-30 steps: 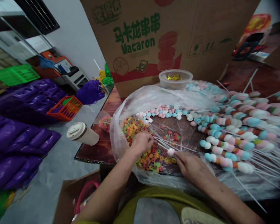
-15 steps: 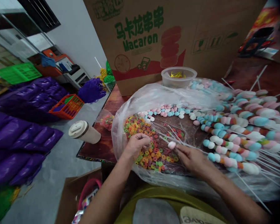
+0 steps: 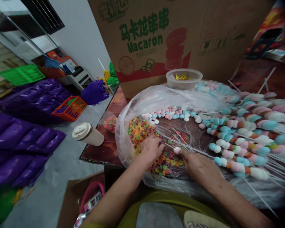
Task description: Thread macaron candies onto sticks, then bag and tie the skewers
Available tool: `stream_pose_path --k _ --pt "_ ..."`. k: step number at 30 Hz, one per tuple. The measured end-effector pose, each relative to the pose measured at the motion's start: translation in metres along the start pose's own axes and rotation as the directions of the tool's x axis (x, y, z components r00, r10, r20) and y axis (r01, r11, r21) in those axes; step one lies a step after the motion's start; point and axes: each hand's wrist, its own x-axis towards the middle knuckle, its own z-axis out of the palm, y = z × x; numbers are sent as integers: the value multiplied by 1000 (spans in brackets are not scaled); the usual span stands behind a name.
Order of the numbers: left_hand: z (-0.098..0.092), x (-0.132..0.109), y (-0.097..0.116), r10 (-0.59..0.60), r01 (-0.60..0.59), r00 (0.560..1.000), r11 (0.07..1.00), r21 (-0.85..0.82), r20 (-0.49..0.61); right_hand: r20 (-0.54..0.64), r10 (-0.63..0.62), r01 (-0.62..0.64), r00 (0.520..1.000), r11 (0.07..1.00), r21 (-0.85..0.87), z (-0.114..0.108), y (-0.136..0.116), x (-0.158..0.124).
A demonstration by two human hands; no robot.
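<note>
My right hand (image 3: 199, 166) pinches a thin white stick near a single pink-and-white marshmallow (image 3: 177, 150) threaded on it. The stick's tip points left, towards my left hand (image 3: 152, 147). My left hand is closed low over the loose, colourful cereal rings (image 3: 140, 130), its fingertips close to that tip; whatever they hold is hidden. More rings lie below the hand, on clear plastic film. Several bare white sticks (image 3: 192, 147) lie just behind the marshmallow. Finished-looking skewers of marshmallows and rings (image 3: 237, 152) are piled to the right of my right hand.
Loose pastel marshmallows (image 3: 172, 113) curve along the back of the plastic. Behind them stand a clear tub (image 3: 184, 83) with gold ties and a large cardboard box (image 3: 147, 60). A lidded cup (image 3: 88, 134) stands by the left table edge. Purple bags (image 3: 21, 145) are on the floor.
My left hand has moved right, nearer the stick's tip, and its fingers now point down over the rings. My right hand keeps the stick with the marshmallow. The view has shifted slightly.
</note>
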Motion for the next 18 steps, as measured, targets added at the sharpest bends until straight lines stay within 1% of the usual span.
stream_pose_path --k 1,2,3,4,5,6,7,8,9,10,11,12,14,18 --pt "3 2 4 2 -3 1000 999 54 12 -10 7 -7 1000 1000 -10 0 2 -2" --pt "5 3 6 3 -4 1000 999 54 14 -18 11 -11 1000 1000 -11 0 4 -5" --pt "7 3 7 0 0 1000 1000 -3 7 -26 10 -10 1000 1000 -1 0 6 -8" --pt "7 2 6 -14 14 1000 993 -120 1 -36 1 0 999 1000 20 0 8 -12" --pt "7 0 3 -41 42 999 957 -286 9 -54 -19 22 998 998 51 1 10 -15" --pt "5 -4 0 -79 86 996 875 -476 35 -82 -46 53 996 995 86 1 11 -18" --pt "4 -7 -3 -112 134 991 745 -654 75 -123 -74 89 990 989 119 2 12 -20" --pt "2 -11 -6 -134 174 984 586 -791 117 -167 -98 122 981 982 142 3 11 -22" --pt "-1 -16 -8 -141 197 979 432 -880 150 -208 -119 152 971 976 154 4 10 -24" --pt "-3 -19 -8 -137 205 976 306 -930 170 -245 -133 175 960 972 158 4 9 -25" --pt "-4 -23 -8 -133 201 976 215 -956 175 -278 -145 193 950 969 155 5 7 -25" --pt "-6 -25 -7 -133 191 976 155 -969 171 -307 -157 211 939 966 149 5 6 -25" --pt "-7 -28 -5 -144 165 978 103 -981 150 -361 -184 247 914 959 138 4 2 -26" --pt "-8 -29 -2 -157 112 983 86 -990 98 -446 -203 279 872 954 110 1 -1 -27"
